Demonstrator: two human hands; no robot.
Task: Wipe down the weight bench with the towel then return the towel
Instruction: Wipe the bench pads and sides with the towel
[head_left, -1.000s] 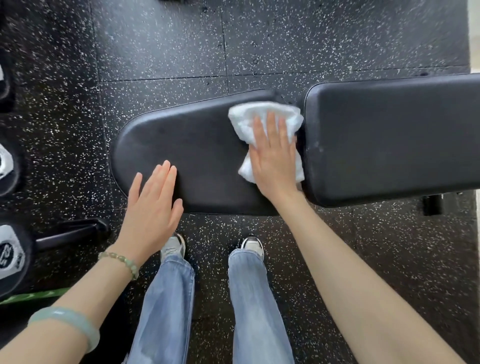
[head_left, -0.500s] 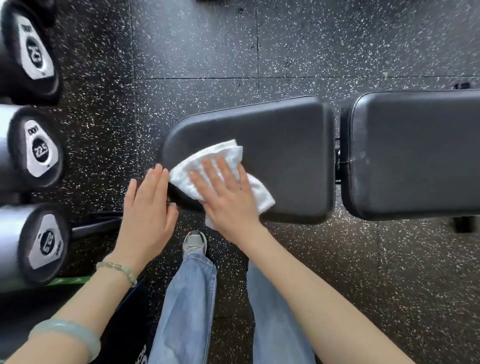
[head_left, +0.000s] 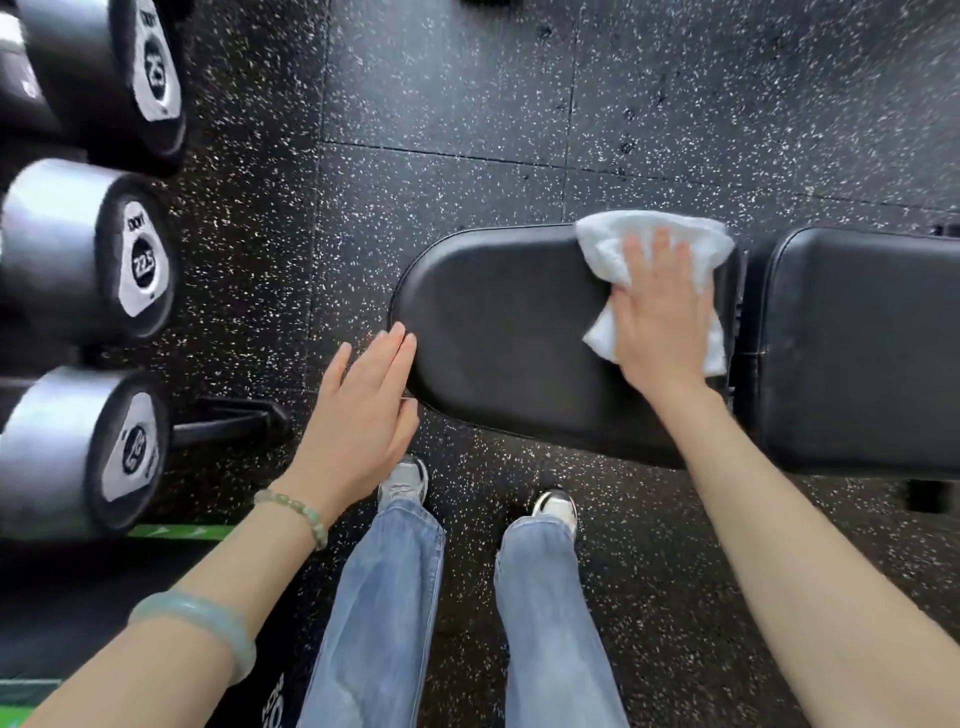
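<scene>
**Fig.: Towel pressed on weight bench, seat end**

R hand (head_left: 660, 322), fingers straight and flat, presses the white towel (head_left: 613, 244) onto the weight bench (head_left: 509, 332) at the seat's far corner, next to the gap w/ the back pad (head_left: 857, 338). L hand (head_left: 358, 410), open w/ fingers together, is at the seat's rounded end; contact unclear. Dumbbells (head_left: 88, 249) at left.

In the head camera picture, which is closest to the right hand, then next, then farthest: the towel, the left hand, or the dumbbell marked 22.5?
1. towel, pressed under the right hand.
2. left hand, at the rounded end of the bench.
3. dumbbell marked 22.5, far left.
</scene>
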